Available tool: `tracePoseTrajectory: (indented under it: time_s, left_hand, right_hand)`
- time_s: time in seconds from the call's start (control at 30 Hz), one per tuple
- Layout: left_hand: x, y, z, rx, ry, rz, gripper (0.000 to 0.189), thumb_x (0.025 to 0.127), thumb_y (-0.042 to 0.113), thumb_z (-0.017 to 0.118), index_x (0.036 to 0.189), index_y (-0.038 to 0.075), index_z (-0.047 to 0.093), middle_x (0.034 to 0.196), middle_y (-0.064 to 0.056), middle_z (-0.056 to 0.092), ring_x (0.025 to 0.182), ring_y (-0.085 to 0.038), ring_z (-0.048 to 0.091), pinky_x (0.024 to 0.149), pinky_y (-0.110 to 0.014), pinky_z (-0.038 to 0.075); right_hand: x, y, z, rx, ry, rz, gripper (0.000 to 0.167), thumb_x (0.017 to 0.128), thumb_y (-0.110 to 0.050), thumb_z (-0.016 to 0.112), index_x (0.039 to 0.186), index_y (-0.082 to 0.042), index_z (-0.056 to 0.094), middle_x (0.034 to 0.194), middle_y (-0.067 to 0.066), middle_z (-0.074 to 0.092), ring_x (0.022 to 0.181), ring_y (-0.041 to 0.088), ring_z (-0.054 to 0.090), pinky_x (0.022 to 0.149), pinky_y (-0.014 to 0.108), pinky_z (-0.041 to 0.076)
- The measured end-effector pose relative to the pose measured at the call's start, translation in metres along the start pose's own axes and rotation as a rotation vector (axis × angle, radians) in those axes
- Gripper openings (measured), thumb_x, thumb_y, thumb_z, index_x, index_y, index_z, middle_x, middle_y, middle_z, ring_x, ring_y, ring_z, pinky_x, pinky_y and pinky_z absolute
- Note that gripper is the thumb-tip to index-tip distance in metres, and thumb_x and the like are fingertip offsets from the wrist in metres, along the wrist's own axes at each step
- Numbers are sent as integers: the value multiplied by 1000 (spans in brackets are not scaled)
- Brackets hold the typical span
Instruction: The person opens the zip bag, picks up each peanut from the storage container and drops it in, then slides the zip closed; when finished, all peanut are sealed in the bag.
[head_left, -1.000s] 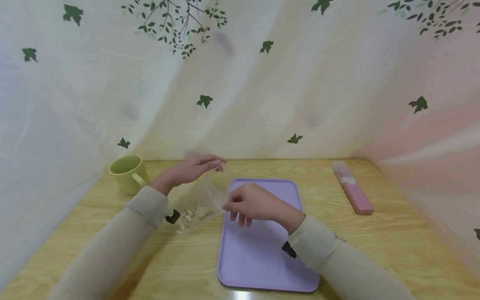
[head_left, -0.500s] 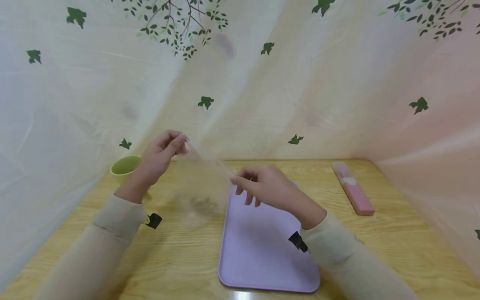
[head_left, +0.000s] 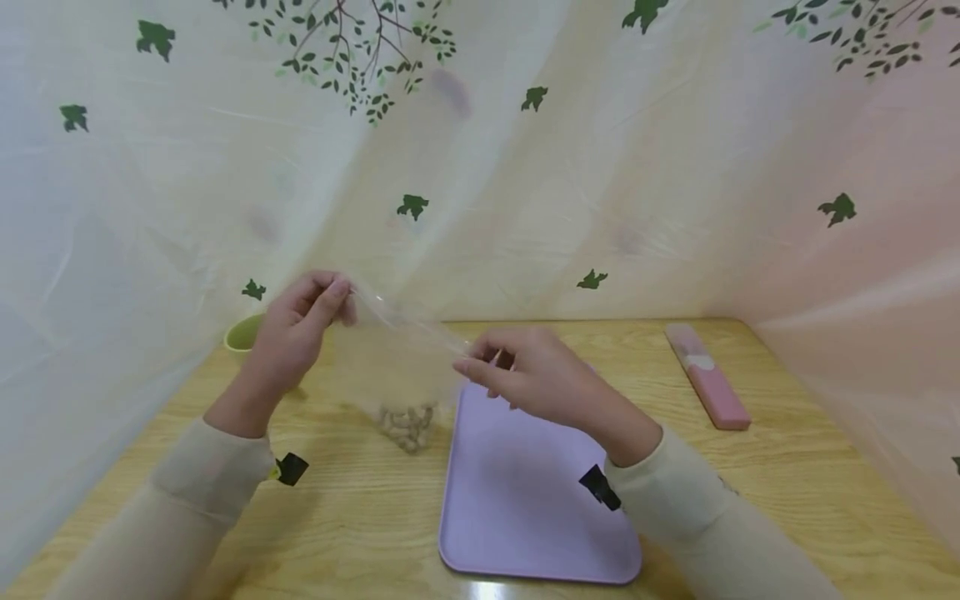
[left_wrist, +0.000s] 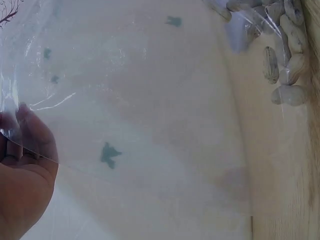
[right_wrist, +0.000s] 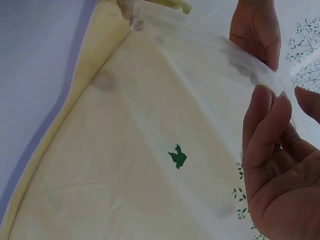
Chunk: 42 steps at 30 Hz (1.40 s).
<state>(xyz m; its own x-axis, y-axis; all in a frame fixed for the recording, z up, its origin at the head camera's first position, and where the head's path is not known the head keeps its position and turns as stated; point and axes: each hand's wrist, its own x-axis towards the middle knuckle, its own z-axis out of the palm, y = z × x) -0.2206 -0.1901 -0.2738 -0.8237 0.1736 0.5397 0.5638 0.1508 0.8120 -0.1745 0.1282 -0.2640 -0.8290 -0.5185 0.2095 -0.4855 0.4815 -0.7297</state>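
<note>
A clear plastic bag (head_left: 397,358) hangs between the two hands, its top edge stretched slanting down to the right. Several unshelled peanuts (head_left: 407,427) lie gathered at its bottom; the left wrist view shows the peanuts (left_wrist: 290,65) close up through the film. My left hand (head_left: 292,333) pinches the upper left corner between thumb and curled fingers. At the other end of the top edge, my right hand (head_left: 540,383) pinches the bag over the tray. The right wrist view has the fingertips of the right hand (right_wrist: 280,165) at the film's edge.
Under the right hand lies a purple tray (head_left: 517,525) on the wooden table (head_left: 360,533). A green mug (head_left: 242,335), partly hidden by the left hand, stands at the back left. A long pink box (head_left: 708,379) lies at the right. Printed sheeting surrounds the table.
Both hands have risen, lifting the bag from the table to hang upright. The left hand has gone left and now pinches the corner. The peanuts have shifted right with the bag.
</note>
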Motion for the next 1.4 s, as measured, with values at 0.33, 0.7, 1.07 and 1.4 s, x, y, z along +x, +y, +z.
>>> tracePoseTrajectory:
  time_s: [0.33, 0.7, 1.07, 1.4]
  left_hand:
    - [-10, 8, 12, 77, -27, -30, 17, 114, 25, 49, 113, 13, 63, 93, 7, 64, 93, -9, 64, 92, -15, 56]
    - [-15, 10, 7, 243, -172, -81, 24, 107, 23, 66, 123, 6, 72, 106, 14, 74, 96, -4, 69, 86, -18, 59]
    - [-16, 14, 8, 257, -181, 4, 17, 108, 17, 64, 119, 13, 76, 99, 12, 69, 78, -10, 56, 72, -24, 51]
    - [-18, 14, 13, 247, -163, 118, 15, 105, 4, 65, 115, 8, 75, 96, 13, 64, 74, -10, 53, 66, -25, 48]
  right_hand:
    - [26, 2, 15, -53, 107, 15, 25, 102, -49, 70, 106, -26, 79, 101, -4, 68, 90, 19, 61, 76, 36, 55]
    - [27, 7, 15, 49, 116, -20, 19, 104, -39, 70, 108, -24, 81, 80, 0, 60, 69, 18, 50, 60, 30, 44]
    - [23, 4, 14, 58, 123, -108, 16, 104, -35, 70, 107, -23, 82, 82, -1, 59, 70, 17, 49, 63, 29, 45]
    - [23, 1, 21, -19, 170, -213, 16, 104, -29, 72, 101, -16, 80, 85, -4, 64, 74, 15, 54, 65, 28, 48]
